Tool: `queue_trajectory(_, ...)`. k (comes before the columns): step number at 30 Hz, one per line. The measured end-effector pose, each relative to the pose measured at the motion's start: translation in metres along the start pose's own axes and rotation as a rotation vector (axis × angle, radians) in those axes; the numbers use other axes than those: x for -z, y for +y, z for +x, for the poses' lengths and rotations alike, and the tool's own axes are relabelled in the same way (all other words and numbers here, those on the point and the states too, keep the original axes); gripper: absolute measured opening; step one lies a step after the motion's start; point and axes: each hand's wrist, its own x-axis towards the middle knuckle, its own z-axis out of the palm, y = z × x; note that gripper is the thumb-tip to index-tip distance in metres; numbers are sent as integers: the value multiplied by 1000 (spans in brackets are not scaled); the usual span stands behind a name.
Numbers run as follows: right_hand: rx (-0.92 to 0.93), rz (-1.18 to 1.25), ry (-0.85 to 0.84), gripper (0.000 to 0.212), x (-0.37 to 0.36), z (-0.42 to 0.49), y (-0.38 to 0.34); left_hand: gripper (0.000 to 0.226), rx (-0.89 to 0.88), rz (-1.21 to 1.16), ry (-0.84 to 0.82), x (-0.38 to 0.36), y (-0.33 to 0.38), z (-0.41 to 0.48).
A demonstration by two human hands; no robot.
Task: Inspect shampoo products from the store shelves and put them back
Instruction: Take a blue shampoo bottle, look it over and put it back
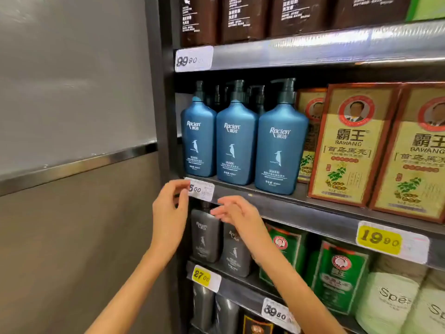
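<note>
Three blue Raclen shampoo pump bottles stand upright in a row on the middle shelf. Just below them, a white price tag sits on the shelf's front edge. My left hand pinches the left end of that tag between curled fingers and thumb. My right hand hovers to the right under the shelf edge with its fingers stretched leftward, holding nothing. Neither hand touches a bottle.
Grey Raclen bottles stand on the shelf below, behind my hands. Red-and-gold Bawang boxes fill the middle shelf's right, with green boxes and white bottles lower down. Brown bottles are on top. A grey wall bounds the left.
</note>
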Motion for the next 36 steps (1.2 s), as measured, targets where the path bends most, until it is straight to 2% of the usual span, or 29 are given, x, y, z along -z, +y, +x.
queue_trajectory(4,-91,141,-156,15,5,3,-30,27,-184,99,12,-13,30,45)
queue_trajectory(6,-79,130,-161,20,8,1,-34,30,-205,115,11,-18,33,56)
queue_trajectory(11,60,51,10,18,14,14,-52,40,-132,139,32,-28,35,72)
queue_trajectory(16,178,-9,63,15,15,34,-63,47,-61,161,-3,-42,37,78)
queue_trajectory(22,190,-25,31,17,20,34,-58,55,75,96,35,-52,39,84)
queue_trajectory(27,178,8,1,17,22,30,-51,50,190,139,-3,-50,30,90)
queue_trajectory(36,191,-7,-11,20,22,29,-37,51,118,362,95,-55,32,73)
